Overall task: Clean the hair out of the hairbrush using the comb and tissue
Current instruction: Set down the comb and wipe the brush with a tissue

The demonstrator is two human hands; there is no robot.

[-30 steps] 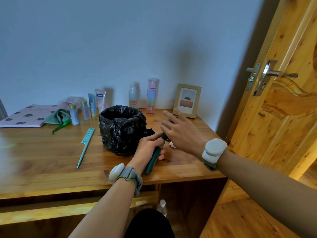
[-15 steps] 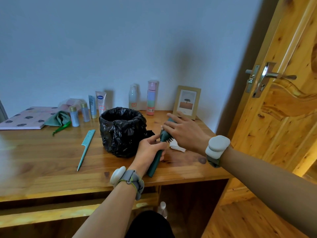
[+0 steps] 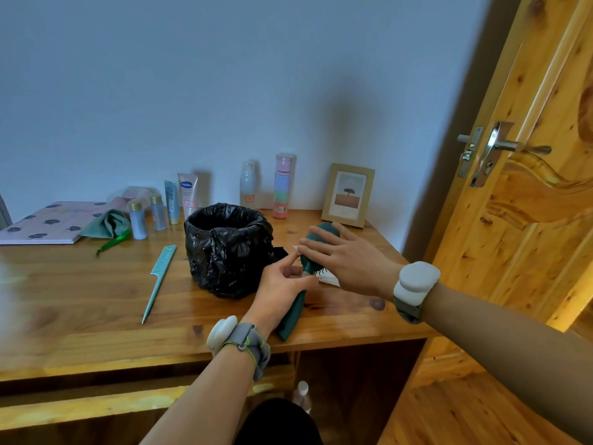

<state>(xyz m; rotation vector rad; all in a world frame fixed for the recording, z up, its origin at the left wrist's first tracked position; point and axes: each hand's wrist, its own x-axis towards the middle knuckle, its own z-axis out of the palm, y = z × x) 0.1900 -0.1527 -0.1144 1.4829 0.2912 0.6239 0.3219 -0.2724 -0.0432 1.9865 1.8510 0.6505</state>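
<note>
Dark green plastic hairbrush: head mostly hidden under right hand.
White tissue: only 1 corner shows.
Left table edge: blurred.

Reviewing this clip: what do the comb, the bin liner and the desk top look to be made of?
Comb: likely plastic, uniform matte teal, thin moulded teeth. Bin liner: thin black plastic film, crinkled and glossy. Desk top: knotty wood, seemingly varnished, showing grain and soft reflections.
</note>
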